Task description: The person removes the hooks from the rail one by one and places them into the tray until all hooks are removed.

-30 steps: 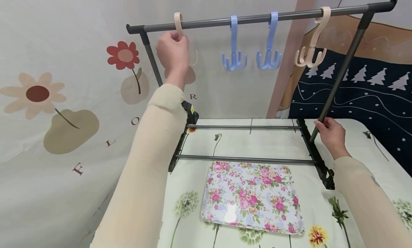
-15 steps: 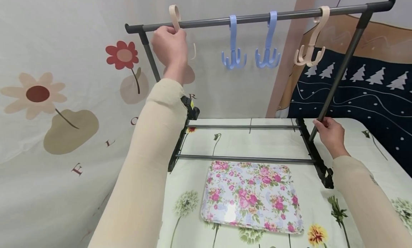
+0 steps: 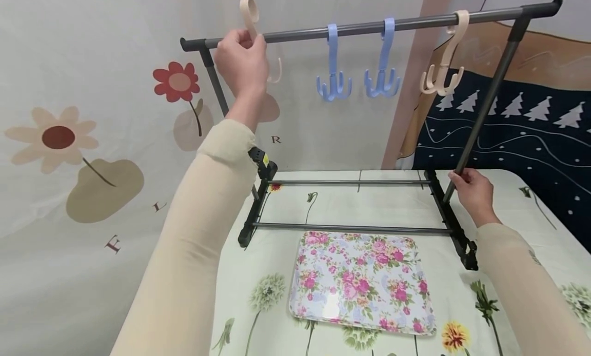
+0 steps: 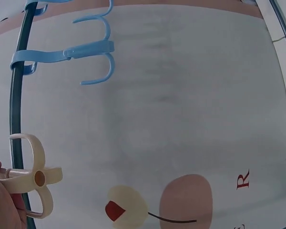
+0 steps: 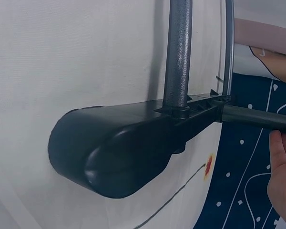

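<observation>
My left hand [image 3: 243, 63] pinches a beige multi-prong hook [image 3: 249, 12] by its stem, at the left end of the rack's top bar [image 3: 300, 35]. The hook's curved top stands above the bar; in the left wrist view its prongs [image 4: 39, 178] overlap the bar. My right hand [image 3: 474, 194] grips the rack's right upright [image 3: 482, 115] near its foot, fingers seen around the grey tube in the right wrist view. Two blue hooks [image 3: 333, 63] and a second beige hook [image 3: 445, 63] hang farther right on the bar.
A flower-patterned tray [image 3: 360, 284] lies in front of the rack on a floral cloth. Two lower rods [image 3: 351, 228] join the rack's black feet [image 3: 457, 238]. Behind stand a pale printed curtain [image 3: 115, 63] and a dark tree-print cloth [image 3: 517, 140].
My left hand has raised the beige hook, so its curved top has gone from around the bar to above it. The right hand keeps its place on the upright.
</observation>
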Motion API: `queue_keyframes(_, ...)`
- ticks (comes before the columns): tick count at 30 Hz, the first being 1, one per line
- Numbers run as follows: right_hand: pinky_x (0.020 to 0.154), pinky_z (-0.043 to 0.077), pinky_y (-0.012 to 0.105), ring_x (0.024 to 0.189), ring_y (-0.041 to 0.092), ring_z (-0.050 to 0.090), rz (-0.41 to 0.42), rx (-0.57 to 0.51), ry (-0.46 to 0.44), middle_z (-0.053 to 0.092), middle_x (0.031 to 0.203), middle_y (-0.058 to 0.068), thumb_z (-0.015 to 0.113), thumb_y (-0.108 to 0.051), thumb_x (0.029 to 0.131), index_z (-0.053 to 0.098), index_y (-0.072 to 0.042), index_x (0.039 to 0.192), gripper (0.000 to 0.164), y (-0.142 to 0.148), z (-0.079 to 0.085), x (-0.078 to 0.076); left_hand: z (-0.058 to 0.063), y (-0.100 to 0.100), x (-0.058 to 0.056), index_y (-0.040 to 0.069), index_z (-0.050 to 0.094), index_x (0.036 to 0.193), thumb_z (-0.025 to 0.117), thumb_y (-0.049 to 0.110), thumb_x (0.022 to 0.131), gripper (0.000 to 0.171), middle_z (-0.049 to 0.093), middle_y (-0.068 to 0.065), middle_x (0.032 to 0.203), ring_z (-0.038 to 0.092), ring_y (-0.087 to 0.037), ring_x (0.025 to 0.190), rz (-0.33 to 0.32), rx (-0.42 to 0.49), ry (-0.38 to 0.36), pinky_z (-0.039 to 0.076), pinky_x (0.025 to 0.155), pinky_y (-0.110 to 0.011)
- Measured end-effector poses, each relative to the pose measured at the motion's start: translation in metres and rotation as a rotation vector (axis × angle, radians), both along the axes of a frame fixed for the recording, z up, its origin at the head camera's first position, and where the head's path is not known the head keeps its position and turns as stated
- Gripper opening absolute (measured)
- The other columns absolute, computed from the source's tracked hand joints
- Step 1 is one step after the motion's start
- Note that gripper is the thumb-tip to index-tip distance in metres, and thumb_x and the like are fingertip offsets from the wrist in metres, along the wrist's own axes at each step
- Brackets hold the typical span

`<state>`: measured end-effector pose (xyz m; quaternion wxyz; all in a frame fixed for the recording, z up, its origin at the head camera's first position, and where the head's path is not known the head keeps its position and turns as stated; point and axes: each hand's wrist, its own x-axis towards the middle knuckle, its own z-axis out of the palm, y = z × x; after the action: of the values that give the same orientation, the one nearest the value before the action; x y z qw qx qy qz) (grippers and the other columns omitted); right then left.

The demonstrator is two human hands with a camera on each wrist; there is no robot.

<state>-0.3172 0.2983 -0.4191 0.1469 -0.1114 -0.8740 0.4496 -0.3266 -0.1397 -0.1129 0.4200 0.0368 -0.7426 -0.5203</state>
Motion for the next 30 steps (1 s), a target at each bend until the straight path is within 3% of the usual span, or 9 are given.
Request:
queue_keyframes(4, 0.089, 0.044, 0.049, 0.113, 0.036, 0.053, -0.004, 0.007, 0.007, 0.057, 0.127, 0.024, 0.042, -0.043, 0.105, 0.053, 0.002, 0.134, 0.055, -0.001, 0.0, 0.0, -0.004, -0.003, 0.003, 0.01, 0.074, 0.111, 0.069, 0.021, 0.095, 0.02, 0.073, -0.004, 0.105, 0.064, -0.01, 0.094, -0.009, -0.035, -0.016, 0.05, 0.086, -0.021)
queue_keyframes(11, 0.094, 0.043, 0.054, 0.117, 0.042, 0.052, -0.006, -0.003, 0.005, 0.055, 0.13, 0.028, 0.041, -0.043, 0.105, 0.051, 0.004, 0.135, 0.057, 0.002, 0.0, 0.002, -0.01, -0.003, 0.01, 0.014, 0.073, 0.116, 0.068, 0.028, 0.094, 0.026, 0.073, -0.002, 0.107, 0.065, -0.01, 0.096, -0.016, -0.13, -0.077, 0.049, 0.088, -0.023)
queue_keyframes(16, 0.096, 0.042, 0.055, 0.118, 0.042, 0.053, -0.009, -0.009, 0.007, 0.055, 0.13, 0.028, 0.042, -0.042, 0.106, 0.051, 0.004, 0.135, 0.056, 0.001, 0.0, 0.003, -0.019, 0.002, 0.017, 0.013, 0.074, 0.113, 0.068, 0.025, 0.093, 0.023, 0.073, -0.002, 0.102, 0.064, -0.01, 0.092, -0.083, -0.132, -0.08, 0.049, 0.086, -0.023)
queue_keyframes(21, 0.095, 0.043, 0.053, 0.117, 0.041, 0.053, -0.011, -0.012, 0.007, 0.056, 0.13, 0.027, 0.042, -0.041, 0.105, 0.052, 0.004, 0.135, 0.055, 0.0, 0.0, 0.002, -0.033, 0.007, 0.026, 0.012, 0.074, 0.111, 0.071, 0.025, 0.092, 0.024, 0.072, -0.003, 0.102, 0.064, -0.01, 0.093, -0.154, -0.113, -0.096, 0.051, 0.087, -0.027)
queue_keyframes(26, 0.089, 0.043, 0.049, 0.114, 0.037, 0.054, -0.009, 0.003, 0.011, 0.058, 0.127, 0.025, 0.043, -0.041, 0.106, 0.054, 0.002, 0.133, 0.053, -0.002, 0.0, 0.001, -0.052, 0.01, 0.033, 0.012, 0.074, 0.109, 0.072, 0.03, 0.091, 0.025, 0.073, 0.0, 0.099, 0.065, -0.008, 0.089, -0.159, -0.162, -0.13, 0.049, 0.085, -0.024)
queue_keyframes(30, 0.088, 0.043, 0.048, 0.113, 0.037, 0.053, -0.002, 0.003, 0.006, 0.057, 0.126, 0.025, 0.043, -0.041, 0.105, 0.054, 0.002, 0.134, 0.053, -0.001, -0.001, -0.001, -0.068, 0.013, 0.035, 0.006, 0.073, 0.106, 0.074, 0.023, 0.09, 0.023, 0.073, -0.004, 0.096, 0.066, -0.011, 0.087, -0.254, -0.129, -0.096, 0.051, 0.084, -0.024)
